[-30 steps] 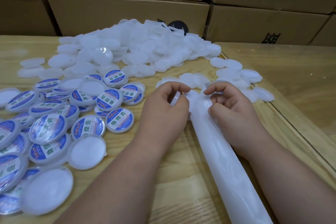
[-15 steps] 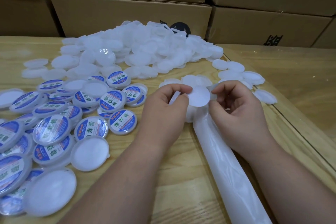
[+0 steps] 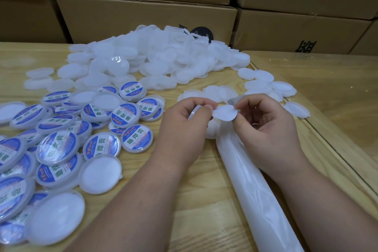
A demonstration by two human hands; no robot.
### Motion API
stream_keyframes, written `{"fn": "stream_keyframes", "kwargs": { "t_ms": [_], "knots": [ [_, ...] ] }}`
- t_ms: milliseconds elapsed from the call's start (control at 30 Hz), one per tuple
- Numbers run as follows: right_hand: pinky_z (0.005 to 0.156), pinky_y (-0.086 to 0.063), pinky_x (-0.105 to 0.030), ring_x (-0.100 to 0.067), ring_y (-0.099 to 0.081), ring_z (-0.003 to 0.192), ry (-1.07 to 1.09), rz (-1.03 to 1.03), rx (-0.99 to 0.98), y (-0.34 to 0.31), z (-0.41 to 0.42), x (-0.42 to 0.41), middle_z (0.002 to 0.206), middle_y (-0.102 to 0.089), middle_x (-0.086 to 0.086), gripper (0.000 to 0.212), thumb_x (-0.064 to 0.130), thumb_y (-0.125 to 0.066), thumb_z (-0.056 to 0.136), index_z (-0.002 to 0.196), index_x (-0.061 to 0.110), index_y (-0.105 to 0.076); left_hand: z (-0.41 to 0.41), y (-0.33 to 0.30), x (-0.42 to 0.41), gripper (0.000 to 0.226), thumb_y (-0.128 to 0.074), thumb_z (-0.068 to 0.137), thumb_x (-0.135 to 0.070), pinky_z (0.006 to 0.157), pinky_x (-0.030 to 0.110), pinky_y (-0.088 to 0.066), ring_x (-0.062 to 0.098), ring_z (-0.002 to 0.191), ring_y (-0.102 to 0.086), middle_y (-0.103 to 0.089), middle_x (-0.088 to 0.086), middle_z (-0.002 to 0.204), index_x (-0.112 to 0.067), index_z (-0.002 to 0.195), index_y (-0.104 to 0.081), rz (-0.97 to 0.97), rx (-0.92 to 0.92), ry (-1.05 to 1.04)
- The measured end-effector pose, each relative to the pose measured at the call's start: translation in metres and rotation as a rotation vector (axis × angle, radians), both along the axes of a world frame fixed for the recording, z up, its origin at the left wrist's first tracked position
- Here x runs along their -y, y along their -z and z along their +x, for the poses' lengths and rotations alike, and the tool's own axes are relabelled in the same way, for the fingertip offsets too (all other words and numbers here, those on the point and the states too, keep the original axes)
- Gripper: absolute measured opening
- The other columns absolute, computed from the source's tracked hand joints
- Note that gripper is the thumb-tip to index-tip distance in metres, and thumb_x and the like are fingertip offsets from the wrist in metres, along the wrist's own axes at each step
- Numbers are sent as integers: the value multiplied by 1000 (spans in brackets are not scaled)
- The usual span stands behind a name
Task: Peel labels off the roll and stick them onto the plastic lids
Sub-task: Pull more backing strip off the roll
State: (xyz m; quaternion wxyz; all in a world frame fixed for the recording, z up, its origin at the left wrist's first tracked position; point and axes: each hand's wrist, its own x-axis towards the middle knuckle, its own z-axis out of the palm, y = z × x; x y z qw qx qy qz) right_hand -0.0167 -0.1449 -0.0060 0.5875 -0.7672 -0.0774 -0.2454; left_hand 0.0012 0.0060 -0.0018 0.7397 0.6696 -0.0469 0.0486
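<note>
White label, flat on the roll a second ago, now hangs peeled between my hands at twelve o'clock, pinched by left fingers and right fingers, ready for a lid.

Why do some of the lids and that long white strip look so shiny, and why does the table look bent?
Head view: overhead light glares off one clear lid in the pile and streaks the white strip. Head view: the wide-angle lens bows the table edge and stretches the near lids at the lower left. Head view: the hands cast only soft shadows.
</note>
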Motion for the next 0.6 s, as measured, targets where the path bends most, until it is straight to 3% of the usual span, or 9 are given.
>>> {"fn": "stream_keyframes", "kwargs": {
  "t_ms": [133, 233, 333, 467, 500, 600],
  "knots": [
    [58, -44, -16, -5, -49, 60, -1, 2, -7, -1, -2, -1, 70, -61, 17, 24, 9, -72, 84, 79, 32, -68, 1, 0, -1, 21, -57, 80, -32, 62, 14, -46, 6, 67, -61, -69, -12, 73, -27, 79, -78, -53, 12, 29],
    [62, -46, -15, -4, -54, 63, -11, 15, -23, -2, -2, -2, 71, -63, 12, 27, -4, -72, 88, 82, 22, -68, 0, -1, -3, 27, -54, 87, -36, 67, 19, -47, 13, 68, -57, -70, 1, 78, -29, 97, -78, -85, 74, 61],
    [62, -47, -14, -4, -55, 64, -41, 87, -57, -3, -3, -4, 72, -63, 6, 21, -7, -70, 89, 83, 13, -67, -3, -3, -6, 35, -45, 88, -28, 63, 16, -46, 18, 67, -57, -71, 9, 81, -28, 114, -69, -152, 130, 105],
    [54, -40, -14, -3, -46, 54, -63, 155, -99, -7, -5, -4, 60, -52, 8, 11, 8, -73, 86, 81, 15, -66, -5, -7, -7, 45, -37, 75, -19, 54, 15, -41, 22, 76, -59, -68, 26, 99, -42, 79, -75, -202, 146, 128],
    [52, -39, -15, -4, -44, 53, -63, 173, -113, -8, -6, -4, 58, -50, 9, 7, 15, -70, 83, 78, 18, -66, -4, -7, -7, 43, -37, 72, -18, 51, 14, -40, 22, 75, -59, -68, 26, 95, -40, 77, -74, -219, 118, 120],
    [50, -36, -20, -9, -40, 53, -45, 211, -159, -9, -6, -2, 58, -48, 7, 13, 22, -66, 80, 69, 27, -68, 0, -3, -6, 35, -40, 75, -18, 46, 19, -37, 17, 61, -60, -72, 10, 83, -30, 98, -64, -239, 39, 77]
  ]
}}
